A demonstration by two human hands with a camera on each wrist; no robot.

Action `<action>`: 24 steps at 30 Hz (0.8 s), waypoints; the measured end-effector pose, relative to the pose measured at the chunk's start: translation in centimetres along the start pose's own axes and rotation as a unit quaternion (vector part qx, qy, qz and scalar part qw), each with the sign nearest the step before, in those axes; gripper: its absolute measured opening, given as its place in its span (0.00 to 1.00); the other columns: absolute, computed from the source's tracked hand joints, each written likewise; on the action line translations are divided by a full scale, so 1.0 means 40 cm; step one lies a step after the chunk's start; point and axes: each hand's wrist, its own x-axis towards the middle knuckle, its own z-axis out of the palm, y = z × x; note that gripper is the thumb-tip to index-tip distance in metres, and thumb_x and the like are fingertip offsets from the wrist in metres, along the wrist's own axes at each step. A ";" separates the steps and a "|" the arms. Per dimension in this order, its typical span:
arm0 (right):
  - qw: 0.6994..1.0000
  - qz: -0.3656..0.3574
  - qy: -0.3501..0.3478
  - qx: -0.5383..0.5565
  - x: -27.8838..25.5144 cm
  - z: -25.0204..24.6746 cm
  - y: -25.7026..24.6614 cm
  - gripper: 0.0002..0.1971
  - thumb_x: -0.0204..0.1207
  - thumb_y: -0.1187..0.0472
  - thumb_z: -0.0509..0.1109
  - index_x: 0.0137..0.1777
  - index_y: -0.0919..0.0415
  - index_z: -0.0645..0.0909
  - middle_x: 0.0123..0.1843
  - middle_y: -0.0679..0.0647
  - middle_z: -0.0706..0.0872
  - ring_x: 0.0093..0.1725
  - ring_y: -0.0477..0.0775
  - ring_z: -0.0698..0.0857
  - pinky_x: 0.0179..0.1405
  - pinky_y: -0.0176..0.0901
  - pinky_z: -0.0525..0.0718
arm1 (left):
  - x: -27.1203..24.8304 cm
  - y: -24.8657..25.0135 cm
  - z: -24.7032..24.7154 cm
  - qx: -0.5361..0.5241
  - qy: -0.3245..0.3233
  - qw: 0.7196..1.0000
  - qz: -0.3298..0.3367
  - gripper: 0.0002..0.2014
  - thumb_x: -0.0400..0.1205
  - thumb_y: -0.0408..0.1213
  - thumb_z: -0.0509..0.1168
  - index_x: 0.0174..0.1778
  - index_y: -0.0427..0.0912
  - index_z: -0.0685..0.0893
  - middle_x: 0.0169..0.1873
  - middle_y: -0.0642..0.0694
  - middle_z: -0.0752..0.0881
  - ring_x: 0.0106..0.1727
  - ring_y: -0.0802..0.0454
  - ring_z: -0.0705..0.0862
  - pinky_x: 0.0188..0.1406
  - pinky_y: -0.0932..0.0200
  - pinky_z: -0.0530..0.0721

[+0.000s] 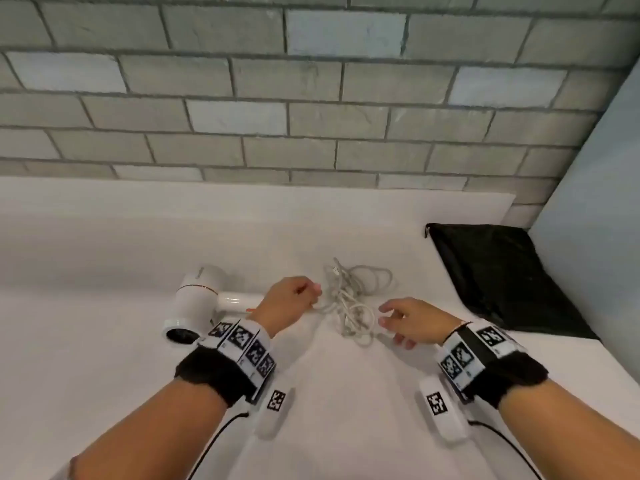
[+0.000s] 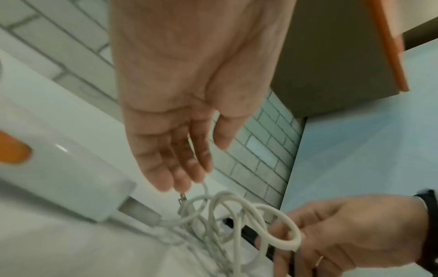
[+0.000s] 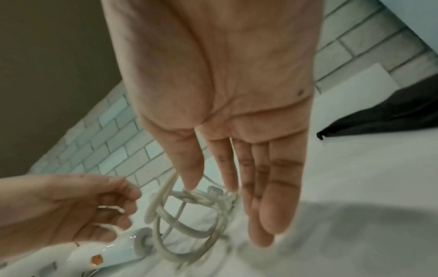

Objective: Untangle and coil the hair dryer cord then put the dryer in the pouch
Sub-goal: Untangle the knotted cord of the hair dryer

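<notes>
A white hair dryer [image 1: 199,301] lies on its side on the white counter [image 1: 104,244], its handle pointing right. Its pale cord [image 1: 353,299] sits in a tangled heap beside the handle. My left hand [image 1: 294,299] hovers over the handle end with its fingers curled round a strand at the heap's left edge. In the left wrist view the cord [image 2: 225,215] runs out from under those fingertips. My right hand [image 1: 412,320] is at the heap's right side, fingers spread and relaxed, with a loop just in front of them. The flat black pouch [image 1: 498,278] lies at the right.
A grey brick-tiled wall [image 1: 311,98] rises behind the counter, and a pale blue panel [image 1: 595,202] closes off the right side beyond the pouch. White tracker pucks hang under both wrists, close above the counter.
</notes>
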 end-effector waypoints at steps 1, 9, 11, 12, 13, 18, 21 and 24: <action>1.000 0.012 0.002 0.005 0.013 0.003 -0.007 0.23 0.79 0.56 0.62 0.71 0.65 0.67 0.51 0.61 0.81 0.34 0.51 0.82 0.26 0.34 0.81 | 0.021 0.005 0.015 0.020 0.027 0.999 0.009 0.13 0.82 0.43 0.58 0.40 0.41 0.83 0.39 0.43 0.85 0.43 0.46 0.82 0.47 0.54 0.79; 0.999 -0.001 -0.050 -0.017 0.037 0.029 -0.057 0.13 0.75 0.67 0.61 0.58 0.65 0.81 0.49 0.67 0.86 0.34 0.49 0.79 0.31 0.38 0.79 | 0.077 0.064 0.115 0.101 -0.025 0.992 -0.066 0.30 0.75 0.52 0.67 0.65 0.33 0.73 0.64 0.37 0.81 0.66 0.40 0.79 0.59 0.57 0.75; 0.999 0.001 -0.053 -0.001 0.040 0.027 -0.051 0.15 0.77 0.67 0.60 0.64 0.62 0.77 0.47 0.63 0.85 0.35 0.49 0.80 0.32 0.38 0.80 | 0.090 0.052 0.111 0.087 -0.029 0.993 -0.068 0.23 0.72 0.40 0.71 0.61 0.34 0.77 0.60 0.37 0.83 0.61 0.41 0.82 0.56 0.57 0.78; 0.999 -0.001 -0.051 0.015 0.040 0.028 -0.046 0.16 0.79 0.66 0.59 0.66 0.60 0.75 0.45 0.59 0.83 0.35 0.49 0.80 0.32 0.38 0.80 | 0.095 0.045 0.104 0.064 -0.032 0.995 -0.070 0.21 0.70 0.34 0.71 0.59 0.34 0.78 0.57 0.37 0.85 0.58 0.41 0.83 0.56 0.56 0.81; 0.998 0.001 -0.047 0.039 0.038 0.029 -0.043 0.16 0.79 0.66 0.59 0.66 0.60 0.73 0.43 0.56 0.82 0.35 0.49 0.80 0.31 0.37 0.80 | 0.098 0.036 0.094 0.029 -0.038 0.997 -0.069 0.21 0.68 0.30 0.71 0.58 0.33 0.79 0.53 0.37 0.87 0.54 0.42 0.85 0.55 0.53 0.83; 0.982 -0.011 0.019 0.185 0.031 0.028 -0.053 0.08 0.79 0.68 0.60 0.53 0.69 0.78 0.39 0.61 0.81 0.33 0.53 0.80 0.34 0.40 0.80 | 0.068 0.014 0.057 -0.159 -0.051 0.985 -0.034 0.24 0.69 0.15 0.66 0.60 0.32 0.75 0.37 0.43 0.85 0.36 0.52 0.85 0.36 0.63 0.84; 0.978 -0.031 0.036 0.202 0.024 0.026 -0.076 0.11 0.78 0.65 0.64 0.59 0.67 0.77 0.49 0.61 0.82 0.45 0.54 0.80 0.41 0.38 0.79 | 0.042 0.020 0.038 -0.232 -0.032 0.972 -0.017 0.27 0.70 0.10 0.57 0.64 0.36 0.71 0.35 0.41 0.84 0.28 0.60 0.86 0.28 0.69 0.79; 0.968 -0.056 0.024 0.245 0.015 0.032 -0.092 0.20 0.77 0.66 0.65 0.69 0.62 0.70 0.48 0.59 0.82 0.44 0.54 0.82 0.42 0.38 0.82 | 0.030 0.017 0.019 -0.284 -0.029 0.958 -0.011 0.30 0.69 0.10 0.51 0.66 0.35 0.71 0.33 0.43 0.85 0.29 0.58 0.86 0.31 0.66 0.75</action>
